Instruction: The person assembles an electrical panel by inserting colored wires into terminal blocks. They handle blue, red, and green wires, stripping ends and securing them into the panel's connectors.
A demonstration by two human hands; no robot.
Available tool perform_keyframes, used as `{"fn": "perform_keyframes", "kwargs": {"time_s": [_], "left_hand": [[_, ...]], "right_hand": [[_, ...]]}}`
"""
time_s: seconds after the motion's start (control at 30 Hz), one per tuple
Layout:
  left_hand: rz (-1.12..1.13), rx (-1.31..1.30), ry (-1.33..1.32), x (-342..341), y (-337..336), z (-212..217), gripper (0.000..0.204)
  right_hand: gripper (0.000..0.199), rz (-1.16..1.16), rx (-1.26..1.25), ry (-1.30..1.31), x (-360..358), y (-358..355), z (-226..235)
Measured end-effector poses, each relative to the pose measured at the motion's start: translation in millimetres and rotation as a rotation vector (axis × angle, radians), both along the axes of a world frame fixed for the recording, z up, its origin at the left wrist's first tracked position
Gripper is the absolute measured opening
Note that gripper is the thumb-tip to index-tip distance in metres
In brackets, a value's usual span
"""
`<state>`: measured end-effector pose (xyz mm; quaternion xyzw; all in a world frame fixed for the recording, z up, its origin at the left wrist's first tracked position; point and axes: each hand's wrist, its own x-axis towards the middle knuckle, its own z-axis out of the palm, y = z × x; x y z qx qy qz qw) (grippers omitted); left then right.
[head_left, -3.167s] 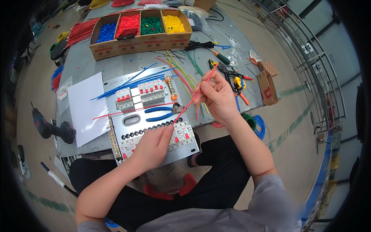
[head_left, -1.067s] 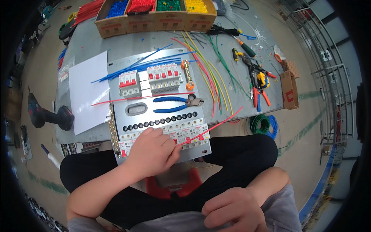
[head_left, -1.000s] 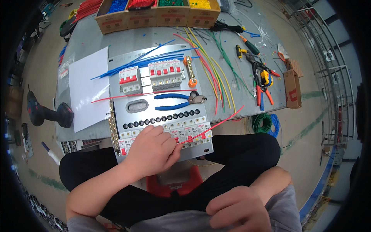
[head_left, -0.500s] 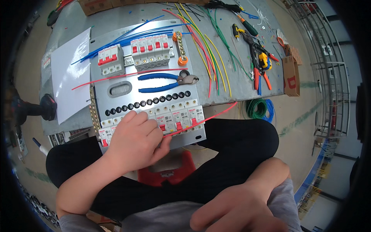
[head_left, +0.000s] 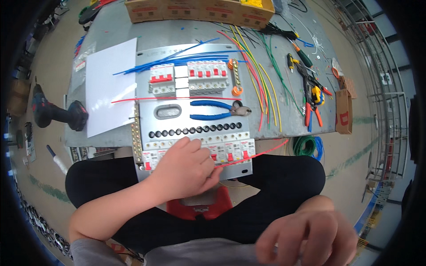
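Observation:
My left hand [head_left: 188,168] rests over the lower row of circuit breakers [head_left: 245,150] on a metal mounting panel [head_left: 149,119]. Its thumb and fingers are closed on a red wire [head_left: 266,151], which slants up to the right across the breakers and past the panel's edge; the wire's other end is hidden by the hand. Apart from the panel, my right hand [head_left: 313,237] is raised at the lower right over my leg. Motion smears its bent fingers, and whether they hold anything does not show. Blue-handled cable cutters [head_left: 212,117] lie across the panel's middle.
Upper breakers [head_left: 206,75], loose blue wires [head_left: 151,65] and another red wire [head_left: 177,98] are on the panel. To its right lie coloured wires [head_left: 265,84], pliers [head_left: 307,113] and screwdrivers [head_left: 303,54]. A cordless drill [head_left: 62,114] and white sheet [head_left: 111,93] are at left.
The view has shifted, so the table and panel appear farther right and lower. My right hand has moved rightward, its fingers now turned down and blurred. My left hand keeps the red wire.

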<state>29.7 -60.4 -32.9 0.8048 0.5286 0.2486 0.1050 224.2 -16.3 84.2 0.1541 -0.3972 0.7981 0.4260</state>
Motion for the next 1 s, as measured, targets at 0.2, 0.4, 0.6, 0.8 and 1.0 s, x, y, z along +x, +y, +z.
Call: {"fn": "perform_keyframes", "kwargs": {"time_s": [0.2,0.4,0.6,0.8,1.0], "left_hand": [[0.002,-0.017,0.032,-1,0,2,0.028],[-0.004,-0.03,0.024,1,1,0,0.026],[0.002,-0.026,0.05,3,2,2,0.026],[-0.019,-0.006,0.045,5,5,2,0.026],[-0.013,-0.011,0.041,3,3,1,0.027]], "right_hand": [[0.014,0.125,0.059,-0.371,-1,4,1],[0.022,0.456,-0.199,-0.238,-8,-12,2],[0.029,0.593,-0.117,-0.177,-16,8,7],[0.021,0.549,-0.012,-0.108,-17,7,4],[0.005,-0.268,0.702,-0.071,-22,14,-11]]}}
